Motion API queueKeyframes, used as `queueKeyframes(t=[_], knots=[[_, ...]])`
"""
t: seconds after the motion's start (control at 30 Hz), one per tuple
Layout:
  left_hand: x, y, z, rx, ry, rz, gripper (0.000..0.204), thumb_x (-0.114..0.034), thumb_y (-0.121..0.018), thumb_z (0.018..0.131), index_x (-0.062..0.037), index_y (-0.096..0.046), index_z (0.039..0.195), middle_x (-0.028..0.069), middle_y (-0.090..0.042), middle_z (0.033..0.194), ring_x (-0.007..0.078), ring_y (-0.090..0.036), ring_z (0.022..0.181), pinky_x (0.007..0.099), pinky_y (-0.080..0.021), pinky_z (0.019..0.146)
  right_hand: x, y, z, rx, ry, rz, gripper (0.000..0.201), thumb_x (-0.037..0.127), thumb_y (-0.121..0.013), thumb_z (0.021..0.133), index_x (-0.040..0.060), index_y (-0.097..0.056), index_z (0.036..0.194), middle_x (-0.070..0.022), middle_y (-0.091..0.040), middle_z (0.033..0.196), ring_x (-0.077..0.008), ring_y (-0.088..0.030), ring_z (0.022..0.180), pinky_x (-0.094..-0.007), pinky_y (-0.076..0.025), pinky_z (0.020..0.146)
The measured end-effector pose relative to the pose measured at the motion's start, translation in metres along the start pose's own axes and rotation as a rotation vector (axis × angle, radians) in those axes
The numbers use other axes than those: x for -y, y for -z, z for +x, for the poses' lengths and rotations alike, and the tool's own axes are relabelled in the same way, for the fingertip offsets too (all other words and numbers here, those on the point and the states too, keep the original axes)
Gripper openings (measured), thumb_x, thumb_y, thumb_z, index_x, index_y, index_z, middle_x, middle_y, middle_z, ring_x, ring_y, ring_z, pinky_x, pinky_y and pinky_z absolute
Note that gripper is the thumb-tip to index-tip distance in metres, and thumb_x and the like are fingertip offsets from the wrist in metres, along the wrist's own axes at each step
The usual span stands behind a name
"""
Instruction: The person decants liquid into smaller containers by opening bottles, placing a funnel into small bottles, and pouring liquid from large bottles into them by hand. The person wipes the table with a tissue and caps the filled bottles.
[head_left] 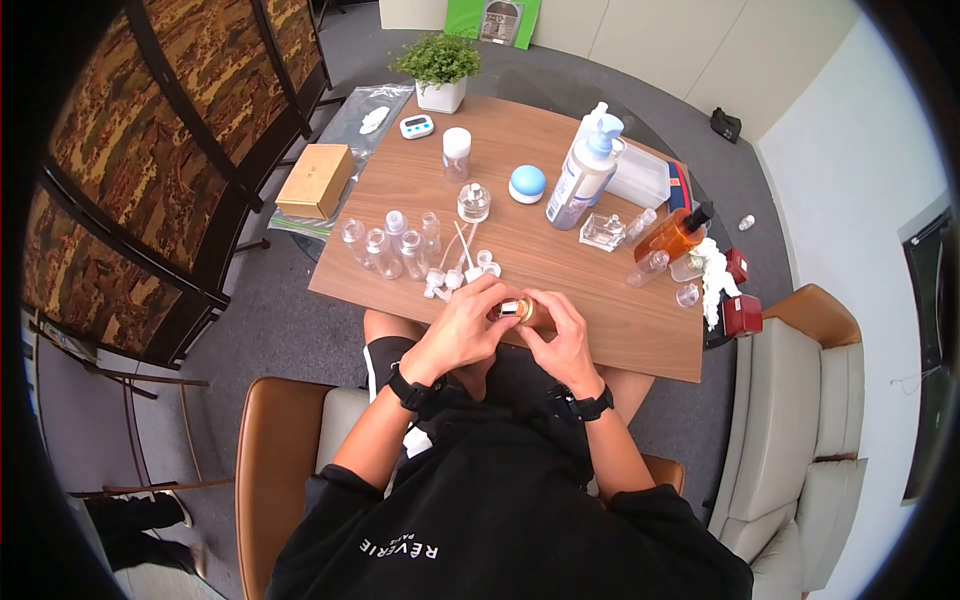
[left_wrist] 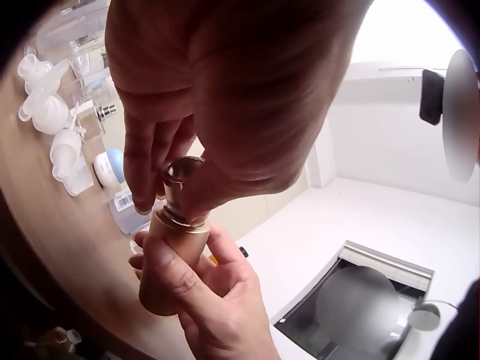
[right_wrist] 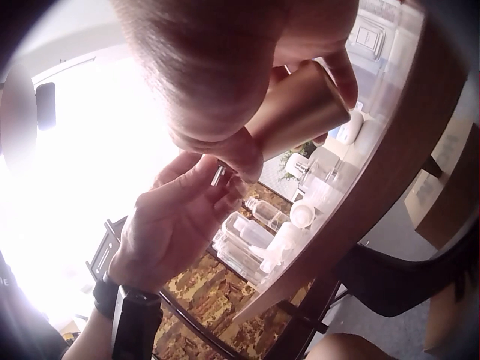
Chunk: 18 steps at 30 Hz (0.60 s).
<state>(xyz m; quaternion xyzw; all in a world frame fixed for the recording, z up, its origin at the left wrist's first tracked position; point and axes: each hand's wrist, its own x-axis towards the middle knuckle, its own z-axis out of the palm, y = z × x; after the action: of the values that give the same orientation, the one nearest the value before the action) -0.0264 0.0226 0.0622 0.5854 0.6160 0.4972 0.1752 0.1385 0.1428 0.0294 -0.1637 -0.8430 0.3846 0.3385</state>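
Both hands meet over the front edge of the wooden table [head_left: 640,335], around a gold cosmetic bottle [left_wrist: 161,289]. My right hand [head_left: 562,340] grips the bottle's body, its thumb lying along the side in the left wrist view. The left hand [head_left: 462,328] pinches the shiny metallic cap [left_wrist: 174,193] at the bottle's neck between thumb and fingers. In the right wrist view, the bottle tilts with its flat base toward the upper right. Just beyond the left hand lie several white pump heads [head_left: 452,280] with thin tubes.
Several clear empty bottles [head_left: 412,255] stand at the table's left. Farther back are a glass perfume bottle [head_left: 474,203], a blue-lidded jar [head_left: 527,184] and a tall pump bottle [head_left: 582,180]. An orange bottle [head_left: 668,236] and crumpled white tissue [head_left: 714,285] sit by the right edge.
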Motion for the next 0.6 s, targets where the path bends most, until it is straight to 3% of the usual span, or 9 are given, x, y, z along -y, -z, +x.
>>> queueKeyframes(t=[0.6], knots=[[0.0097,-0.0046,-0.0022,-0.004,-0.068,0.118,0.03,0.0,-0.073,0.086,-0.002,-0.066,0.116,0.017,-0.062,0.099,0.0386,-0.065,0.087,0.0439,-0.053,0.074,-0.0014,-0.0015,0.001,0.011,0.005,-0.028,0.05,0.001,-0.082,0.079,0.0012,-0.067,0.127,-0.0168,-0.069,0.117,-0.0358,-0.068,0.107,-0.0411,-0.055,0.091]])
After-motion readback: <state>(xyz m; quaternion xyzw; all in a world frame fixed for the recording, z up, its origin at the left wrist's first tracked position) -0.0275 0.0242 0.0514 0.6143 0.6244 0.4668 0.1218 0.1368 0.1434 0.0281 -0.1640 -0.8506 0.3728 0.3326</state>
